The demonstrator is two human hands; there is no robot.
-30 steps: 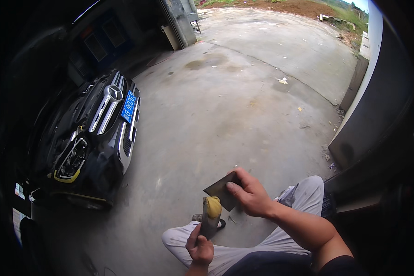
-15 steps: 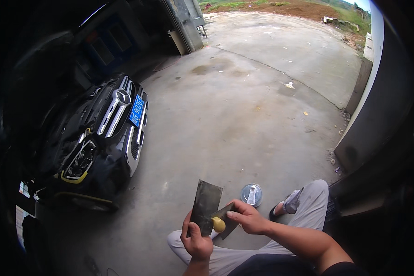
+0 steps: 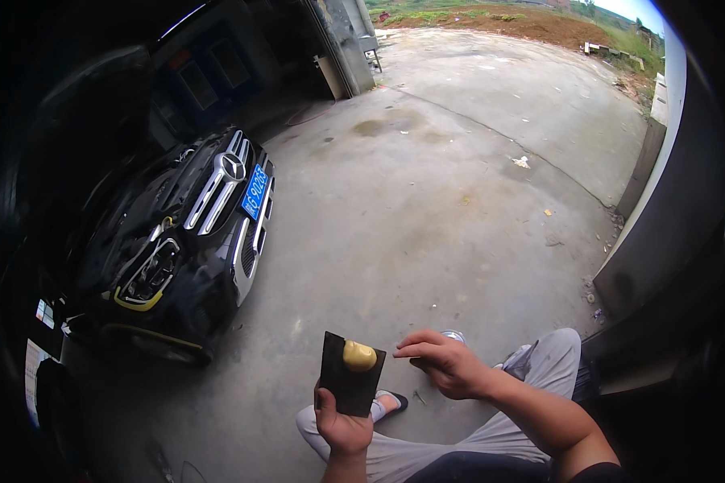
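My left hand (image 3: 345, 431) grips a dark flat board (image 3: 350, 392), thumb along its left edge. A rounded lump of yellow putty (image 3: 359, 357) sits on the board's upper part. Just to the right of the board, my right hand (image 3: 447, 366) is closed with its fingers pointing left. It holds a dark scraper (image 3: 416, 361), turned nearly edge-on and mostly hidden by the fingers. Behind that hand a round, pale-blue-rimmed tin (image 3: 453, 335) on the floor shows only in part.
On the left stands a black car (image 3: 177, 241) with an exposed headlight opening edged in yellow. My bent legs (image 3: 552, 378) in grey trousers are below. A dark wall panel (image 3: 652, 209) rises at right. Scraps of litter (image 3: 521, 162) lie on the concrete floor (image 3: 395, 233).
The putty has gone from between the scraper and the board onto the board's upper face. My right hand has moved off to the right and turned. The view has shifted slightly.
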